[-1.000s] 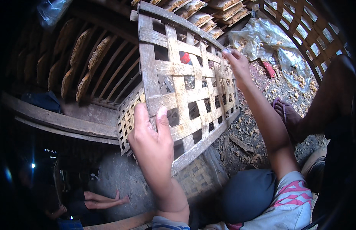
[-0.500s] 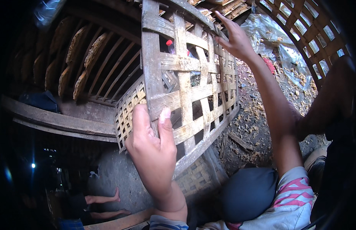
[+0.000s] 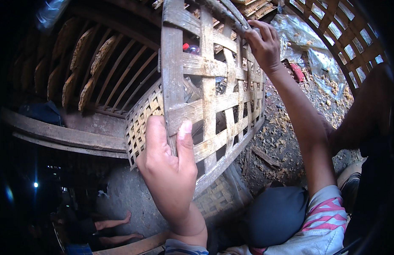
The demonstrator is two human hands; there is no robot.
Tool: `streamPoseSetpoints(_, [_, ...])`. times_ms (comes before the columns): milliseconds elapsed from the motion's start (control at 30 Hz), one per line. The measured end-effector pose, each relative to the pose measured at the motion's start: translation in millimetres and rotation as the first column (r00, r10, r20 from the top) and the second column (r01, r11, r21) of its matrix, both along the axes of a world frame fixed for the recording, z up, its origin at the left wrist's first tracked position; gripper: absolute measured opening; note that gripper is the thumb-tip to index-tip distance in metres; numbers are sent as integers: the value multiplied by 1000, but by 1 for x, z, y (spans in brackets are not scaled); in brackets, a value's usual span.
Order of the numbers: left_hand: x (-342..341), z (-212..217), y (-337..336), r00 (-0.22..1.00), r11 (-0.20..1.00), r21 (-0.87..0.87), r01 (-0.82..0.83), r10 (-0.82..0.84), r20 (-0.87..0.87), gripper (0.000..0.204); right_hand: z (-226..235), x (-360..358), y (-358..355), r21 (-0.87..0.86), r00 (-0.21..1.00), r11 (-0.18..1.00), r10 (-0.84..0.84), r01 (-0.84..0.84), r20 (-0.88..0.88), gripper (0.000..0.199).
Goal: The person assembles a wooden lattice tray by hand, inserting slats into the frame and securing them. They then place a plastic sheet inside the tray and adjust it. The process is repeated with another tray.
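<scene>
A woven bamboo lattice rack (image 3: 216, 102) with a wooden frame stands tilted in front of me. My left hand (image 3: 169, 165) grips its near left corner, thumb on the front face and fingers behind the frame. At the upper right, my right hand (image 3: 265, 44) is bent over the rack's far edge, its fingers curled onto the frame; the fingertips are partly hidden. Behind the left corner shows a finer woven bamboo panel (image 3: 144, 117). Through the lattice gaps I see a bottle with a red cap (image 3: 192, 49).
Slatted shelves with hanging crusty cakes (image 3: 101, 55) rise at the left above a wooden beam (image 3: 65, 134). Crumbs and clear plastic sheets (image 3: 296, 32) litter the ground at right. Another lattice rack (image 3: 345, 38) leans upper right. Someone's bare legs (image 3: 116, 223) show lower left.
My right hand has come down onto the rack's far edge, and its spread fingers have curled. The rack's top has shifted slightly right; my left hand keeps its grip.
</scene>
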State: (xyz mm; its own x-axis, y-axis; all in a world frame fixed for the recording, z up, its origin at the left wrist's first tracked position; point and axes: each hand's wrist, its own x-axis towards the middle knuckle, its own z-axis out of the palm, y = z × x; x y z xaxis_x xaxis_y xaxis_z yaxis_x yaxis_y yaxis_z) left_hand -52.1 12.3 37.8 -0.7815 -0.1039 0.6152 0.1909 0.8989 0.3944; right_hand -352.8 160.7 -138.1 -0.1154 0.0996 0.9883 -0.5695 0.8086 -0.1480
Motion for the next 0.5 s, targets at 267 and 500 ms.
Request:
streamPoseSetpoints(267, [0, 3, 11, 1000, 999, -37, -7, 7, -5, 13, -14, 36, -27, -306, 949, 950, 47, 54, 311, 25])
streamPoseSetpoints(500, [8, 10, 22, 984, 995, 20, -97, 93, 150, 15, 8, 43, -36, -789, 620, 592, 685, -165, 384, 32])
